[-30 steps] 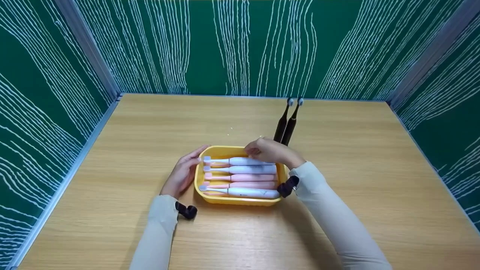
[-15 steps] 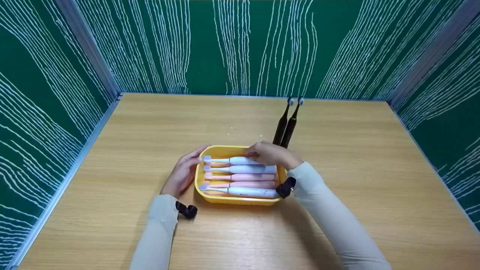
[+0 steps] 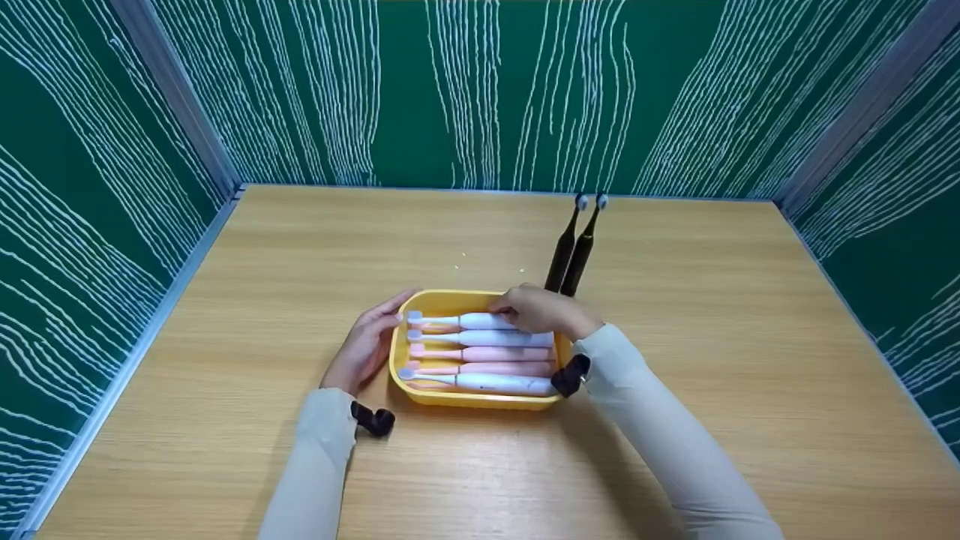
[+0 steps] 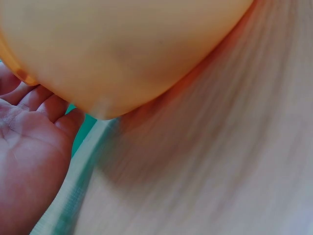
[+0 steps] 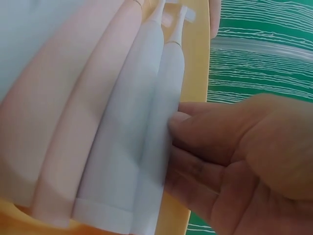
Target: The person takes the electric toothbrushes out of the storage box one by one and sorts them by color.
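Observation:
A yellow plastic basket [image 3: 480, 403] holds a row of electric toothbrushes lying side by side, heads to the left. The farthest white toothbrush [image 3: 484, 321] lies by the far wall, and my right hand [image 3: 544, 311] reaches over that wall to it. In the right wrist view, the thumb and curled fingers pinch this brush's side near its handle. A second white toothbrush [image 3: 506, 340], two pink toothbrushes [image 3: 510, 355] and a white one [image 3: 502, 384] at the near wall follow. Along the basket's left end rests my left hand [image 3: 365, 349], its fingers fairly straight against the outer wall.
Two black electric toothbrushes [image 3: 577, 259] lie together behind the basket to the right, their lower ends hidden by my right hand. Tiny white specks [image 3: 463, 254] dot the wooden table [image 3: 225, 337]. Green panels [image 3: 405, 97] with white lines enclose its back and sides.
My right hand has lowered slightly toward the basket and shifted a little left over the far white toothbrush. The left hand, basket and other toothbrushes stay where they were.

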A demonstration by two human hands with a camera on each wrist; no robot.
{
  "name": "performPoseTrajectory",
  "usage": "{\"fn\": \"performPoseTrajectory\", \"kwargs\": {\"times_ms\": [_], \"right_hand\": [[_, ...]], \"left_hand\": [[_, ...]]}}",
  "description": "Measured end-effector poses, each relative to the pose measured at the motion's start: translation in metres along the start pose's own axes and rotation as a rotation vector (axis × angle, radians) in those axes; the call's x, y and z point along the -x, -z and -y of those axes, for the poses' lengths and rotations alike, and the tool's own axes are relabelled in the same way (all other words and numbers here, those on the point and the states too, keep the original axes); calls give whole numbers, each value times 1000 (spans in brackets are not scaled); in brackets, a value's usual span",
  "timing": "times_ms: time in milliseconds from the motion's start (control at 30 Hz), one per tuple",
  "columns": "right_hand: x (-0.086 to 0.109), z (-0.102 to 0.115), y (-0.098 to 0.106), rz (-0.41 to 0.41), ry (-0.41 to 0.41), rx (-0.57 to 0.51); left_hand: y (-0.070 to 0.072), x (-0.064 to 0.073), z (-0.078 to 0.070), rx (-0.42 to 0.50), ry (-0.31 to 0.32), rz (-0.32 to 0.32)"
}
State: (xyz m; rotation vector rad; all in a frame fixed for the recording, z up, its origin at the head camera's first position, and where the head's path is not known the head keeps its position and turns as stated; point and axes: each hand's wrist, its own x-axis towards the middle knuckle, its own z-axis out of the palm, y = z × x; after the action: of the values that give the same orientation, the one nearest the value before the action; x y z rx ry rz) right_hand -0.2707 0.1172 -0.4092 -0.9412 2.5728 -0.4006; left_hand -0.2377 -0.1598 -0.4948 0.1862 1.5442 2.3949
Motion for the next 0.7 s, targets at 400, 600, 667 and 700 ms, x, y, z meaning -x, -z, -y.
{"fn": "performPoseTrajectory", "kwargs": {"times_ms": [400, 600, 667, 700], "right_hand": [[0, 2, -1, 14, -72, -13], [1, 2, -1, 25, -57, 8], [0, 2, -1, 35, -45, 21], [0, 2, -1, 38, -38, 28]], "left_hand": [[-1, 0, -1, -8, 3, -5], [-1, 0, -1, -13, -2, 6], [0, 1, -1, -19, -5, 16], [0, 1, -1, -24, -7, 22]]}}
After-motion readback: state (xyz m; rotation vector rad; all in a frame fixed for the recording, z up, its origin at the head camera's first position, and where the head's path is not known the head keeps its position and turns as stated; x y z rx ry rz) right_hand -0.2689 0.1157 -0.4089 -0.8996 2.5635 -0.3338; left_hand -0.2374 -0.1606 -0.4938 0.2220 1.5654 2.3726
